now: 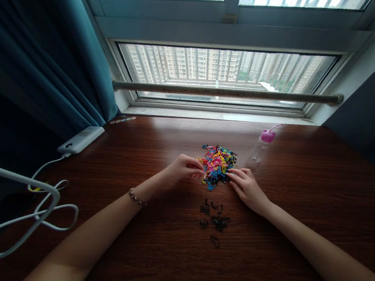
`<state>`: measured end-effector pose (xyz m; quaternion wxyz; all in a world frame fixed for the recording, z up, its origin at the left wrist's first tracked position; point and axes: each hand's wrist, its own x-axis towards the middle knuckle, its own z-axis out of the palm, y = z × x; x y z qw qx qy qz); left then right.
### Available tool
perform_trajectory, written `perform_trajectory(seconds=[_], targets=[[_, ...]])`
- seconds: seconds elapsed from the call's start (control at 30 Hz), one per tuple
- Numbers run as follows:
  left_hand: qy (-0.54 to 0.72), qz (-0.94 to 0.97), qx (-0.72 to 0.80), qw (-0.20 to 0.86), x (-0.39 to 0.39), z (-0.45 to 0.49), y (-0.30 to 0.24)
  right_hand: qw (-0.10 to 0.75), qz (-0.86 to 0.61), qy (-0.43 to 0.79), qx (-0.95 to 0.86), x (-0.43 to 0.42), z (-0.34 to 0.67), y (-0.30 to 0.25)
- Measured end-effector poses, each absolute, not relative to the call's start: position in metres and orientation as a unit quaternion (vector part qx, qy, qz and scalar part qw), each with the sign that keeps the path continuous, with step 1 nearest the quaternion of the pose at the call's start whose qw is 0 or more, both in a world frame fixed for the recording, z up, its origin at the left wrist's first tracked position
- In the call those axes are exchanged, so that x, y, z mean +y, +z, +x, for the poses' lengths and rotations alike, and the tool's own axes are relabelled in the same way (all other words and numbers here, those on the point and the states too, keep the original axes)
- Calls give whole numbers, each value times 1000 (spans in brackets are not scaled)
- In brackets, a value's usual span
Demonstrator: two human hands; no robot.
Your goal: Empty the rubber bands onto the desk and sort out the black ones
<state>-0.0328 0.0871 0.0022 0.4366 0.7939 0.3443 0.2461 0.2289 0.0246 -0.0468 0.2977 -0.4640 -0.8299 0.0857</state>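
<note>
A heap of small colourful elastic bands (218, 161) lies on the wooden desk, mixed in pink, yellow, blue, red and black. At the heap's left edge is my left hand (187, 168), its fingers drawn together in a pinch; what sits between the fingertips is too small to make out. My right hand (244, 187) rests at the right edge with fingers stretched out, the tips touching the bands. Closer to me, several black elastic bands (219, 223) are scattered in a loose group, apart from the heap. A braided bracelet (137, 198) circles my left wrist.
Behind my right hand stands a clear bottle with a pink lid (267, 136) and straw. To the left, a white power strip (80, 140) trails a looped white cable (55, 196). A blue curtain (50, 45) hangs at left; a metal rail (226, 92) crosses the window.
</note>
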Motion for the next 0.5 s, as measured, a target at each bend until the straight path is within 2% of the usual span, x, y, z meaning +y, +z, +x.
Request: perform_trajectory(seconds=[0.07,0.2,0.37,0.5], targets=[[279,787,405,373,100,-43,1,297,-465,83,-830,25,229,-49],[215,808,439,330,117,-59,-10,320,-462,92,-822,27,230,-49],[194,842,411,290,121,-59,-25,394,-465,130,-782,25,229,-42],[207,837,436,256,125,-62,-30,450,-492,209,-716,22,230,-39]])
